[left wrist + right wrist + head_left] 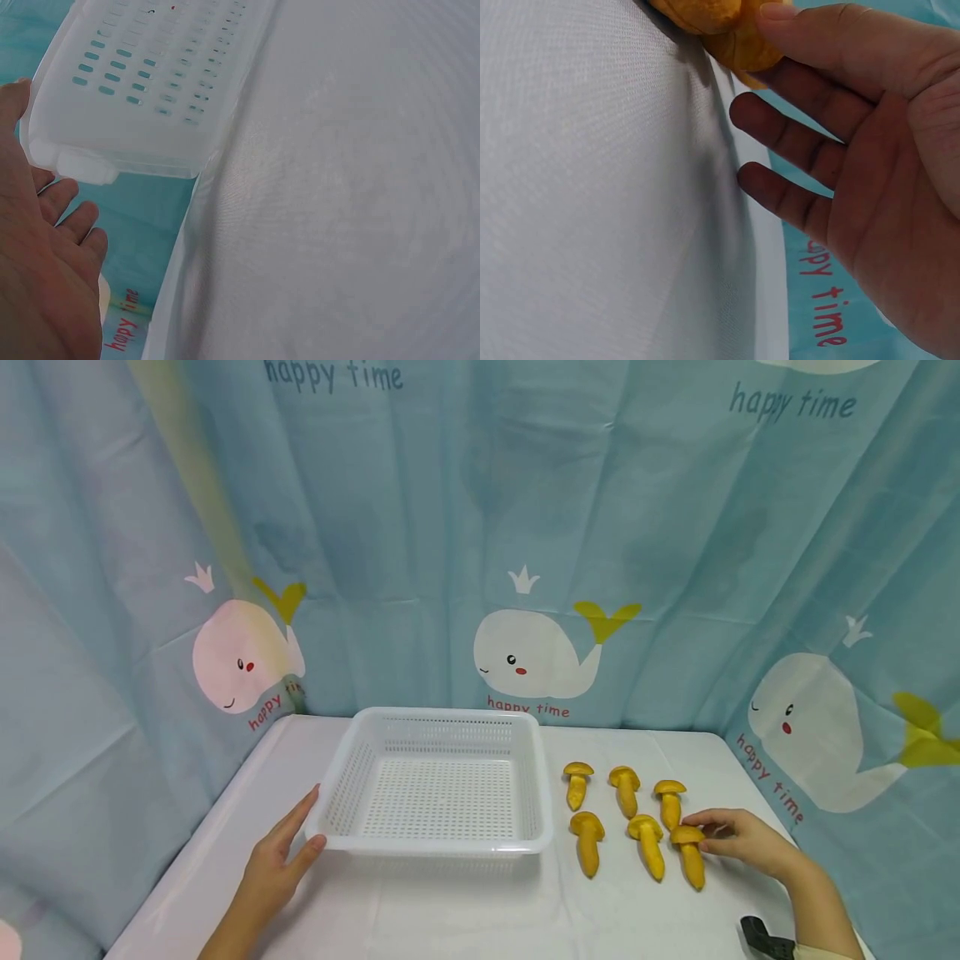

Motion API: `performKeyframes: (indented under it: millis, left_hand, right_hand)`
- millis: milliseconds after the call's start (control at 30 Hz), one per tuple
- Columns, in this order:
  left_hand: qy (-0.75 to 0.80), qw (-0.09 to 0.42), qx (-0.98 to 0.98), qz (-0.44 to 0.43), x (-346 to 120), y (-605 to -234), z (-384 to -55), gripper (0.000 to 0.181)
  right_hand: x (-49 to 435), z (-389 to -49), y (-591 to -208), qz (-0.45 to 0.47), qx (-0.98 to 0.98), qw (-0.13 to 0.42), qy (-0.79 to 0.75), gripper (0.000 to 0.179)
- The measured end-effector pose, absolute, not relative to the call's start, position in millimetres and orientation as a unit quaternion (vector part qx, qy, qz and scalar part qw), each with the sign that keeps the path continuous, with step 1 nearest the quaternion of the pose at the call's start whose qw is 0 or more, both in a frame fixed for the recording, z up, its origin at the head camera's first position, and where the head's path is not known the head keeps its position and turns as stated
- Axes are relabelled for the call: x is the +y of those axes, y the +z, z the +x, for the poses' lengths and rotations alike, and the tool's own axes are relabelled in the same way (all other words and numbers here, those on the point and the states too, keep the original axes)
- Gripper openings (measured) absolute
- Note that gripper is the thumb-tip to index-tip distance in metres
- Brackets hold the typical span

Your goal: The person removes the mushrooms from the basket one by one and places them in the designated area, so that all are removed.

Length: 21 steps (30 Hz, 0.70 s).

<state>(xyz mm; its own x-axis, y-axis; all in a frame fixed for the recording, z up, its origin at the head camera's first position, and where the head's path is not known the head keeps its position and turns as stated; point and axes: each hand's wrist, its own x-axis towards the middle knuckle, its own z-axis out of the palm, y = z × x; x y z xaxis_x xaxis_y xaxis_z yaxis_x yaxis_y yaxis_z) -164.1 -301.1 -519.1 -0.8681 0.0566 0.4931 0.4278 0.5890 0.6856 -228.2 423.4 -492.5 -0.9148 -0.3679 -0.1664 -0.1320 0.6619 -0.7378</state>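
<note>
At the front left corner of a white perforated plastic basket (435, 846), my left hand (273, 860) rests with its thumb on the rim and its fingers stretched along the side. In the left wrist view, the lower fingers hang loose beside the basket wall (112, 135). On the right, my right hand (746, 842) pinches the cap of the front right yellow mushroom (692, 864) between thumb and index finger. The right wrist view shows the thumb on the mushroom (746, 45), the index finger partly hidden and the other fingers loosely bent.
Several more yellow mushrooms lie in two rows right of the basket, among them a back left one (577, 789) and a front left one (588, 847). A black strap-like object (761, 935) sits by the right wrist. A blue whale-print curtain (420, 568) surrounds the white table (450, 918).
</note>
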Motion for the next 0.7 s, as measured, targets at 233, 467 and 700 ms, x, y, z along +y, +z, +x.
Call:
performKeyframes:
  millis: [233, 467, 700]
  left_hand:
    - [-0.425, 0.216, -0.868, -0.139, -299.1, -518.5, -164.3, 0.073]
    - [-0.432, 0.21, -0.866, -0.139, -294.3, -523.9, -164.6, 0.073]
    - [-0.429, 0.214, -0.866, -0.143, -293.5, -522.9, -164.0, 0.072]
  right_hand:
    - [424.1, -225.6, -492.2, -0.132, 0.897, 0.16, -0.389, 0.043]
    - [429.2, -219.2, -490.2, -0.145, 0.897, 0.154, -0.387, 0.041]
    - [428.4, -216.3, -493.2, -0.162, 0.892, 0.157, -0.391, 0.043]
